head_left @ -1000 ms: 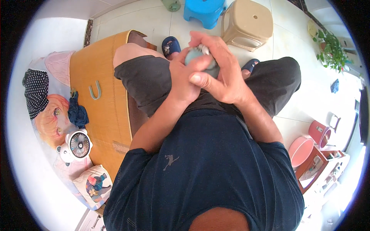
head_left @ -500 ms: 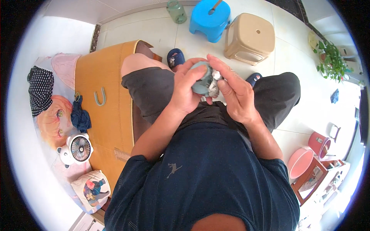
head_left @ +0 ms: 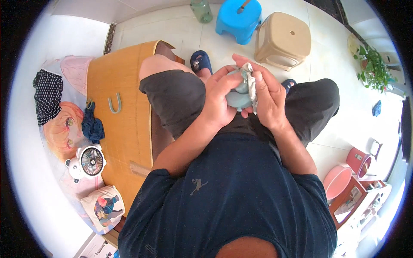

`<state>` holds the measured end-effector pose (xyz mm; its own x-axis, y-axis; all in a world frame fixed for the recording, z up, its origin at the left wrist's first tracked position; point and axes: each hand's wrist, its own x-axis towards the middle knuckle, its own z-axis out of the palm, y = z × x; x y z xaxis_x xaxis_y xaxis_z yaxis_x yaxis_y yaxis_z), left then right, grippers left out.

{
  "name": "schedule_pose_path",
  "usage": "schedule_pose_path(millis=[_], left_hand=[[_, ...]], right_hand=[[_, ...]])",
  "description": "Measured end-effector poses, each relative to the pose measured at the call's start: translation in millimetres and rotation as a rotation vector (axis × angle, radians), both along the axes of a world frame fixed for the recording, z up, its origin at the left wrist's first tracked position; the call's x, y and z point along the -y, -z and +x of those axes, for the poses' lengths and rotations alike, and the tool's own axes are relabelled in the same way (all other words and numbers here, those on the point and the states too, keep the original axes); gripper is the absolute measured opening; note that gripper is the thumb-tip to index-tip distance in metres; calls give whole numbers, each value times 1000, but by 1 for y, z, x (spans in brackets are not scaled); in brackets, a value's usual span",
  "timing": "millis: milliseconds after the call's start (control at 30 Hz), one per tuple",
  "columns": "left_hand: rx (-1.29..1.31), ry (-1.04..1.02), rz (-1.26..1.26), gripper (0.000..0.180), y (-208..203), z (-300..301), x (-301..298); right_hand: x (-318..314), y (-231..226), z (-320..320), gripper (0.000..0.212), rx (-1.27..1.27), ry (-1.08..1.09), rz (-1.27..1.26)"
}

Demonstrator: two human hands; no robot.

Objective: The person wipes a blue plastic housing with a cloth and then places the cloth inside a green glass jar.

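A small grey-green rounded object [head_left: 239,100], smooth and bulging in two parts, is held above my lap. Its exact kind I cannot make out. My left hand [head_left: 218,98] is closed round its left side, thumb on top. A crumpled whitish cloth or tissue [head_left: 251,84] lies against the object's right side. With my right hand [head_left: 272,99] I pinch that cloth, thumb pressed on it and fingers stretched behind. The underside of the object is hidden by my hands.
To my left is a tan mat-covered seat [head_left: 124,142] bearing a grey U-shaped piece [head_left: 115,103], a white fan [head_left: 91,161] and dark blue cloth [head_left: 91,124]. Ahead stand a blue stool [head_left: 240,19], a beige stool [head_left: 288,38] and a green glass jar [head_left: 201,10]. Pink basins [head_left: 337,181] are at right.
The rounded object has turned in my hands, showing more of its smooth side. My right hand has shifted the cloth, which now stands upright along the object's right side. The view has shifted slightly.
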<state>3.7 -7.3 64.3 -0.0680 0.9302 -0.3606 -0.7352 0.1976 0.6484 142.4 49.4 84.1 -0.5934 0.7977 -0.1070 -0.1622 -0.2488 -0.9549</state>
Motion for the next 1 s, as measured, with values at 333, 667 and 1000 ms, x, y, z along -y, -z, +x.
schedule_pose_path(millis=[333,667,1000], left_hand=[[62,-198,-68,33,24,-3,-6],[47,160,-26,39,-9,-1,0],[88,-58,-149,53,-1,-9,-13]], right_hand=[[15,14,-5,32,159,184,592],[-16,13,1,36,-73,-33,2],[0,18,-11,35,-2,167,64]])
